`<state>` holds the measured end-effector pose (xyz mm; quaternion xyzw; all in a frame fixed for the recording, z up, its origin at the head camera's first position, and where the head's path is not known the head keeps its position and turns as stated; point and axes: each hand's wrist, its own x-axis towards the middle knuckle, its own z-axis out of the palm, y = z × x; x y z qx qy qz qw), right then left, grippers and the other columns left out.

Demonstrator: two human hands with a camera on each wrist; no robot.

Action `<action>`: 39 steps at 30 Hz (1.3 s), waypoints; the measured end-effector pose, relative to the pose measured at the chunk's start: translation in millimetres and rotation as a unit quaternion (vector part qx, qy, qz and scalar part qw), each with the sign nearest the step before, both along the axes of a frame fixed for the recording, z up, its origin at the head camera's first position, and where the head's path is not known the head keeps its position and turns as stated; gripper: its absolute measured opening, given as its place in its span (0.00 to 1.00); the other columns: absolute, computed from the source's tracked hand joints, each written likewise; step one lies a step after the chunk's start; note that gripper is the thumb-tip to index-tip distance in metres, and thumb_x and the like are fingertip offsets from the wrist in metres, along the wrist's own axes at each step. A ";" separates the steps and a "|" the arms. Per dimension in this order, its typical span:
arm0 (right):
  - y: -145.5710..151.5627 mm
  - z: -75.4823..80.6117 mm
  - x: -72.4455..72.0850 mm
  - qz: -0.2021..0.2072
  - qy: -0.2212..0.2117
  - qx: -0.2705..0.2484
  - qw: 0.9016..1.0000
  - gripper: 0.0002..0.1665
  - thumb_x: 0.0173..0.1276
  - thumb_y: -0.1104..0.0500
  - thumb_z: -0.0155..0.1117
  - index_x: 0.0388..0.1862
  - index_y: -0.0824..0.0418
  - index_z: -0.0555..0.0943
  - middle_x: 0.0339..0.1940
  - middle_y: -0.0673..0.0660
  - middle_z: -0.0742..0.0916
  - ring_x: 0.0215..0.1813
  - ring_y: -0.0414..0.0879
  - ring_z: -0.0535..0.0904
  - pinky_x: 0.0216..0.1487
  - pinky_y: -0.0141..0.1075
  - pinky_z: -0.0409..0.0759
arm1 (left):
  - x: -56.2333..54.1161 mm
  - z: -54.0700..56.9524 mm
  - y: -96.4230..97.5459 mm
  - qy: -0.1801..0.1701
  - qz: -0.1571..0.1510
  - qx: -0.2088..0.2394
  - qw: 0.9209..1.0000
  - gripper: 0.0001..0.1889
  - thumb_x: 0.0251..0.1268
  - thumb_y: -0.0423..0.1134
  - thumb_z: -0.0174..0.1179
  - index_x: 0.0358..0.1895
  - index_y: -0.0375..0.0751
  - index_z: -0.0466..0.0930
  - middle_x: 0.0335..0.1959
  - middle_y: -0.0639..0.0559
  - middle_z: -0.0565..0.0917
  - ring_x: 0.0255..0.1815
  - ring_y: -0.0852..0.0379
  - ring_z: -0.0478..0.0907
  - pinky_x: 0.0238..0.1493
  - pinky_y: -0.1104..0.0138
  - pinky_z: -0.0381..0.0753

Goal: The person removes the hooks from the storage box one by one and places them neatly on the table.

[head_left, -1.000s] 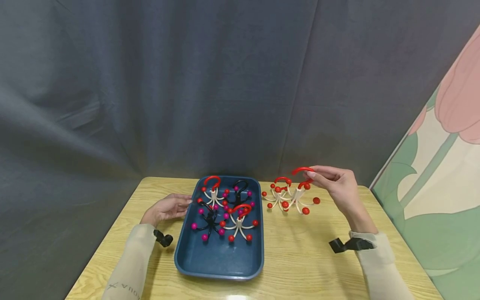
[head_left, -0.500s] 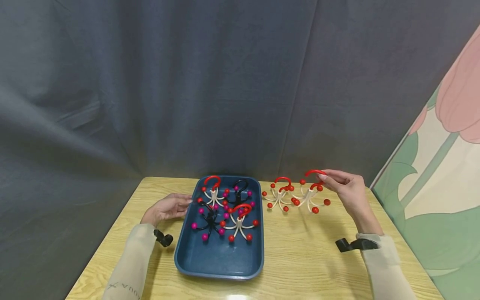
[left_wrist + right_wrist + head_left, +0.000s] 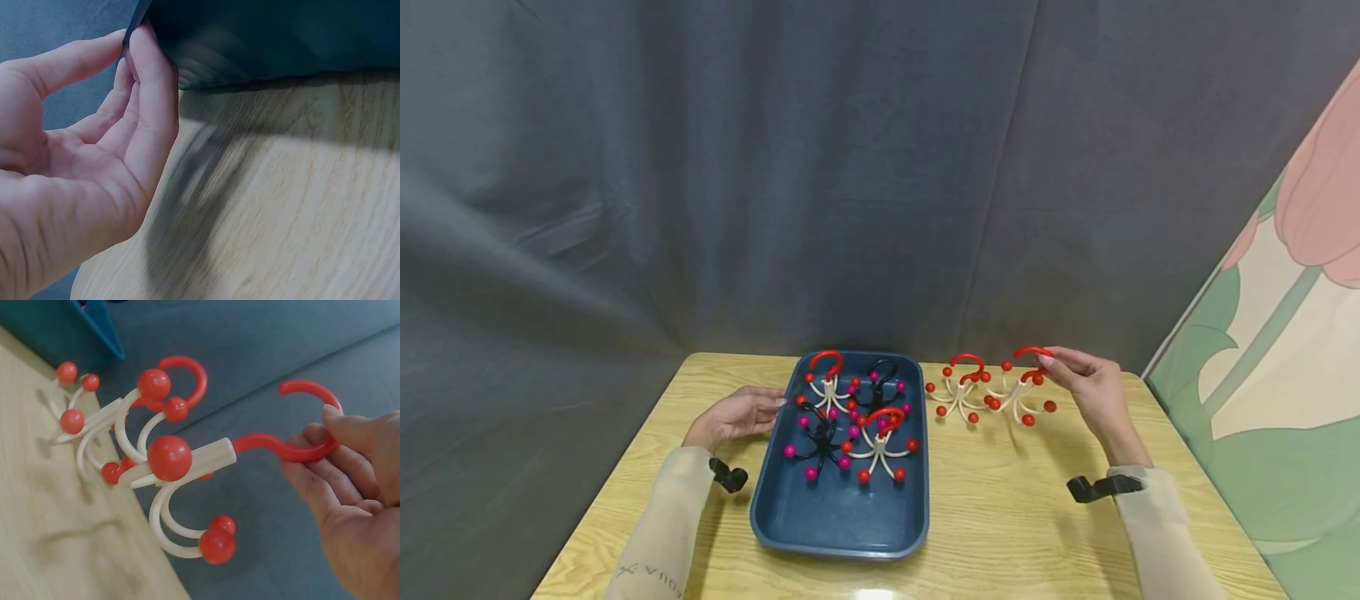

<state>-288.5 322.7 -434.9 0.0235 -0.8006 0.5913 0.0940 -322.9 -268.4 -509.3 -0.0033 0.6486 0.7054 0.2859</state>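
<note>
My right hand [image 3: 1090, 396] pinches the red hook end of a white multi-arm hanger hook [image 3: 209, 459] whose curved arms end in red balls. It hangs upright, hook up, close over the table right of the tray. A matching white hanger hook [image 3: 959, 392] stands on the table just left of it, its balls overlapping the held one's in the head view. My left hand [image 3: 733, 418] pinches the left rim of a dark blue tray [image 3: 842, 521] between thumb and fingers, clearly seen in the left wrist view.
Inside the tray's back and middle stand two white hanger hooks [image 3: 878, 447] with red balls and two black hanger hooks [image 3: 822, 440] with pink balls. The wooden table [image 3: 992, 508] ends at a grey curtain [image 3: 850, 183] behind. A tulip-patterned cloth [image 3: 1262, 358] hangs at the right.
My right hand has carried the white hanger hook to the right, away from the one on the table, and a little lower. My left hand and the tray have stayed put.
</note>
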 end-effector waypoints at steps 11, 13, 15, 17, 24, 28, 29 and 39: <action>8.6 -23.5 -18.7 0.000 0.000 -0.020 1.000 0.30 0.73 0.50 0.72 0.65 0.68 0.81 0.41 0.37 0.94 0.44 0.30 0.90 0.46 0.21 0.85 | -0.6 -0.8 0.0 0.002 -0.003 0.002 1.000 0.25 0.81 0.34 0.56 0.75 0.27 0.66 0.40 0.57 0.91 0.39 0.64 0.88 0.43 0.71 0.88; 10.6 -26.8 -22.3 0.000 -0.002 -0.016 1.000 0.30 0.73 0.50 0.72 0.66 0.68 0.81 0.41 0.37 0.94 0.44 0.29 0.90 0.46 0.21 0.85 | -1.0 -1.1 0.0 0.002 -0.003 0.003 1.000 0.26 0.81 0.34 0.56 0.75 0.27 0.65 0.40 0.57 0.91 0.40 0.64 0.88 0.43 0.71 0.88; 12.6 -30.0 -25.4 0.002 -0.006 -0.012 1.000 0.30 0.74 0.50 0.71 0.66 0.68 0.81 0.42 0.38 0.94 0.44 0.30 0.90 0.46 0.21 0.85 | -1.7 -1.6 0.0 0.002 -0.003 0.002 1.000 0.27 0.81 0.34 0.56 0.76 0.27 0.64 0.41 0.57 0.91 0.40 0.64 0.88 0.43 0.71 0.88; 14.4 -32.9 -27.8 0.004 -0.010 -0.004 1.000 0.31 0.74 0.49 0.71 0.66 0.68 0.81 0.43 0.39 0.94 0.45 0.31 0.90 0.46 0.21 0.84 | -2.1 -2.0 0.0 0.004 -0.003 -0.001 1.000 0.28 0.81 0.34 0.56 0.77 0.27 0.63 0.41 0.57 0.91 0.41 0.64 0.88 0.44 0.71 0.88; 18.2 -42.8 -35.0 0.016 -0.025 0.020 0.999 0.32 0.75 0.47 0.70 0.67 0.67 0.81 0.45 0.40 0.94 0.47 0.31 0.90 0.47 0.21 0.84 | -1.3 -2.6 -0.4 0.006 -0.006 -0.004 1.000 0.29 0.82 0.34 0.56 0.78 0.27 0.61 0.43 0.58 0.91 0.42 0.65 0.87 0.45 0.71 0.88; 20.0 -48.7 -39.0 0.020 -0.028 0.032 0.999 0.31 0.75 0.46 0.69 0.66 0.66 0.81 0.46 0.40 0.93 0.48 0.32 0.89 0.47 0.22 0.84 | -0.9 -2.2 0.2 0.006 -0.007 -0.001 1.000 0.29 0.82 0.34 0.55 0.78 0.27 0.61 0.43 0.58 0.91 0.42 0.64 0.87 0.45 0.71 0.88; 20.4 -49.9 -39.7 0.022 -0.028 0.033 0.999 0.31 0.75 0.46 0.69 0.66 0.66 0.81 0.47 0.41 0.94 0.49 0.32 0.89 0.48 0.22 0.84 | -0.9 -2.1 0.3 0.005 -0.006 0.000 1.000 0.29 0.82 0.34 0.55 0.78 0.27 0.61 0.43 0.58 0.91 0.42 0.64 0.87 0.45 0.71 0.88; 25.5 -53.1 -44.3 0.039 -0.017 0.031 0.999 0.30 0.76 0.48 0.68 0.67 0.68 0.80 0.48 0.43 0.94 0.49 0.32 0.90 0.47 0.23 0.85 | -1.2 -1.9 0.5 0.004 -0.003 0.003 1.000 0.26 0.82 0.34 0.55 0.75 0.27 0.65 0.41 0.57 0.91 0.40 0.64 0.88 0.44 0.71 0.88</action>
